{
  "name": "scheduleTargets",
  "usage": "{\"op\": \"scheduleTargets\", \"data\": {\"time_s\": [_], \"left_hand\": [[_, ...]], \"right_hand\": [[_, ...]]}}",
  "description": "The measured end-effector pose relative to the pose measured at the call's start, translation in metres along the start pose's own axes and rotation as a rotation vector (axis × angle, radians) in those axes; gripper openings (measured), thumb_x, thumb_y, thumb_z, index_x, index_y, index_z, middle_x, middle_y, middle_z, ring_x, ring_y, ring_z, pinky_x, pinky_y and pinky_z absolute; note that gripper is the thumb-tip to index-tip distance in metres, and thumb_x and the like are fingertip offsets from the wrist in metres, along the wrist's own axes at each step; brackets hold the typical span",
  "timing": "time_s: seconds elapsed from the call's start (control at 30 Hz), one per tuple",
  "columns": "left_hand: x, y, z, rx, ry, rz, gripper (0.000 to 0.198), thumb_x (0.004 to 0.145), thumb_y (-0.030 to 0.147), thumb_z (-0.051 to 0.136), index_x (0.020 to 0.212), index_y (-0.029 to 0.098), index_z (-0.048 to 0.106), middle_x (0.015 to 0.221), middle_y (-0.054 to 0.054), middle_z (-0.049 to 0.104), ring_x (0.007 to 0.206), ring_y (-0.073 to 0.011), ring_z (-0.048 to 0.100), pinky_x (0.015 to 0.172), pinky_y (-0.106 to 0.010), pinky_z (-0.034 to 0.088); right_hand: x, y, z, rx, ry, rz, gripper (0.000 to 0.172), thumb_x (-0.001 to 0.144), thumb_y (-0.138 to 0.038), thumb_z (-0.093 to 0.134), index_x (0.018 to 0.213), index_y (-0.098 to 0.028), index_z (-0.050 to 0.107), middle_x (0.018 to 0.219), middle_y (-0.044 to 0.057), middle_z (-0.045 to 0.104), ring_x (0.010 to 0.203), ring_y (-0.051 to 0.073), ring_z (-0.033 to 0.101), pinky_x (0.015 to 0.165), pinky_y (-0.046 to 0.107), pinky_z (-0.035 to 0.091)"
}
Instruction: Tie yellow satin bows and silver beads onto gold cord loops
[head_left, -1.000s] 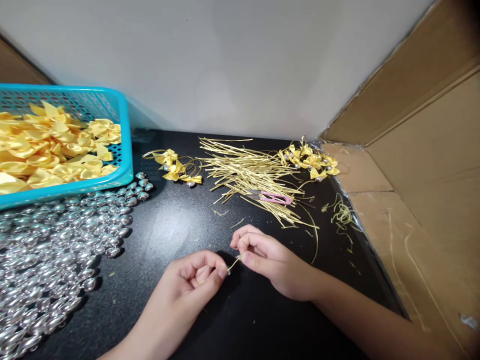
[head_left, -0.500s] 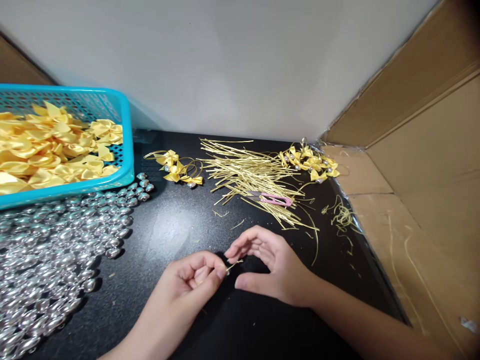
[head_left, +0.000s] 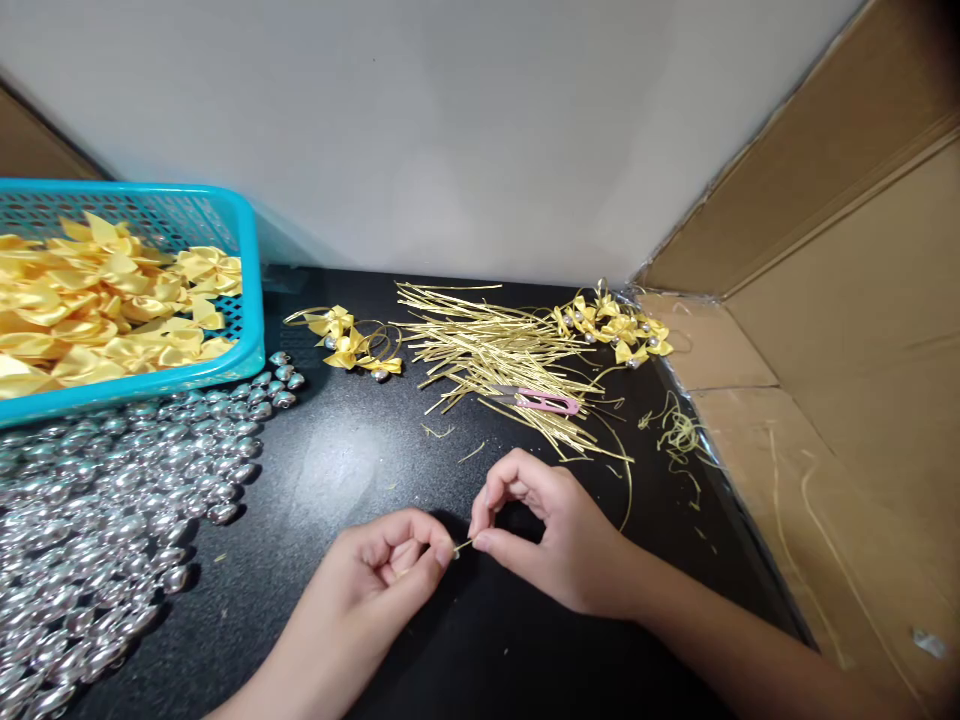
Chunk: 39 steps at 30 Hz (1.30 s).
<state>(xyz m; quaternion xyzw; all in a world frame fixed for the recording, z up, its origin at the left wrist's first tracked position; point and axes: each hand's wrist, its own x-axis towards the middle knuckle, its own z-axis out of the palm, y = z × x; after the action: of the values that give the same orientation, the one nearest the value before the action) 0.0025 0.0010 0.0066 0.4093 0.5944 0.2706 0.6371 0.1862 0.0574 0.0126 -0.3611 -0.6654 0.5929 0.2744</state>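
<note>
Two bow bunches (head_left: 346, 348) look finished, heaps of loose bows (head_left: 112, 310) remain, and left hand (head_left: 386, 570), right hand (head_left: 566, 545), fingers clamped on one cord (head_left: 463, 546)!

Moderate light, apparently from above. Pale glare on black tabletop (head_left: 337, 465), left of centre; hard glints on silver beads (head_left: 120, 530). Soft shadow on far wall (head_left: 420, 130) beside basket (head_left: 253, 280). Far right corner dark. Left hand (head_left: 382, 572), right hand (head_left: 562, 535) fairly sharp.

No text, label or number is readable.
</note>
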Motion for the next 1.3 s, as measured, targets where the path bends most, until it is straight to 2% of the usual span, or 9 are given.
{"op": "scheduleTargets", "data": {"time_s": [0.27,0.43,0.53,0.63,0.77,1.0,1.13,1.23,1.3], "left_hand": [[0.0,-0.003,-0.001,-0.023,-0.01,-0.011,0.043,0.076,0.059,0.059,0.066,0.018,0.054,0.055,0.007,0.03,0.053,-0.0109,0.023,0.047,-0.021,0.021],[0.001,-0.005,-0.002,-0.038,0.002,-0.017,0.045,0.075,0.063,0.058,0.067,0.018,0.055,0.055,0.006,0.031,0.053,-0.0109,0.023,0.047,-0.021,0.02],[0.001,-0.005,-0.002,-0.046,-0.001,-0.021,0.046,0.075,0.063,0.058,0.067,0.018,0.055,0.055,0.007,0.029,0.052,-0.0106,0.022,0.047,-0.02,0.02],[0.0,-0.003,-0.002,-0.057,0.001,0.003,0.044,0.075,0.061,0.059,0.066,0.018,0.055,0.054,0.007,0.028,0.051,-0.0102,0.021,0.046,-0.02,0.019],[0.0,-0.001,-0.003,-0.072,-0.002,0.058,0.043,0.075,0.06,0.06,0.063,0.019,0.052,0.053,0.008,0.028,0.049,-0.0094,0.019,0.045,-0.02,0.018],[0.0,-0.013,-0.009,-0.147,-0.037,0.109,0.045,0.08,0.062,0.056,0.065,0.02,0.048,0.053,0.009,0.028,0.048,-0.0098,0.02,0.044,-0.02,0.019],[0.002,-0.023,-0.011,-0.274,-0.095,0.119,0.044,0.08,0.061,0.057,0.067,0.02,0.048,0.053,0.009,0.028,0.048,-0.0097,0.02,0.045,-0.021,0.019],[0.004,-0.026,-0.013,-0.381,-0.141,0.125,0.041,0.081,0.059,0.059,0.07,0.021,0.05,0.052,0.01,0.028,0.048,-0.0096,0.02,0.045,-0.021,0.019],[0.005,-0.025,-0.013,-0.424,-0.149,0.127,0.041,0.08,0.059,0.06,0.07,0.021,0.05,0.051,0.01,0.027,0.048,-0.0095,0.019,0.046,-0.021,0.019]], "right_hand": [[0.002,-0.011,-0.018,-0.278,-0.049,-0.075,0.014,0.084,-0.009,0.055,0.084,-0.022,0.049,0.079,-0.001,0.057,0.073,0.012,0.056,0.071,0.027,0.047],[0.008,-0.009,-0.038,-0.38,0.107,-0.139,0.011,0.086,-0.012,0.053,0.086,-0.023,0.049,0.082,-0.001,0.058,0.077,0.014,0.057,0.077,0.03,0.047],[0.015,-0.001,-0.051,-0.58,0.266,-0.178,0.014,0.086,-0.015,0.057,0.098,-0.022,0.054,0.093,0.004,0.064,0.09,0.02,0.058,0.085,0.037,0.047],[0.02,0.011,-0.058,-0.869,0.3,-0.155,0.026,0.086,-0.02,0.059,0.113,-0.02,0.058,0.118,0.011,0.062,0.111,0.029,0.049,0.095,0.049,0.04],[0.023,0.022,-0.057,-1.039,0.291,-0.097,0.024,0.09,-0.024,0.056,0.113,-0.023,0.062,0.122,0.011,0.061,0.113,0.031,0.048,0.093,0.051,0.037],[0.024,0.025,-0.055,-1.022,0.31,-0.103,0.006,0.09,-0.021,0.057,0.088,-0.023,0.063,0.108,0.008,0.066,0.106,0.029,0.052,0.09,0.047,0.037],[0.024,0.023,-0.056,-0.989,0.328,-0.11,0.003,0.089,-0.022,0.058,0.089,-0.022,0.062,0.106,0.008,0.067,0.104,0.028,0.053,0.09,0.047,0.036],[0.018,0.012,-0.046,-0.856,0.353,-0.198,0.013,0.084,-0.024,0.064,0.096,-0.023,0.062,0.109,0.009,0.065,0.107,0.028,0.052,0.092,0.046,0.036],[0.011,0.0,-0.033,-0.685,0.244,-0.244,0.023,0.081,-0.025,0.068,0.102,-0.022,0.061,0.108,0.008,0.066,0.107,0.025,0.054,0.095,0.044,0.036]]}}
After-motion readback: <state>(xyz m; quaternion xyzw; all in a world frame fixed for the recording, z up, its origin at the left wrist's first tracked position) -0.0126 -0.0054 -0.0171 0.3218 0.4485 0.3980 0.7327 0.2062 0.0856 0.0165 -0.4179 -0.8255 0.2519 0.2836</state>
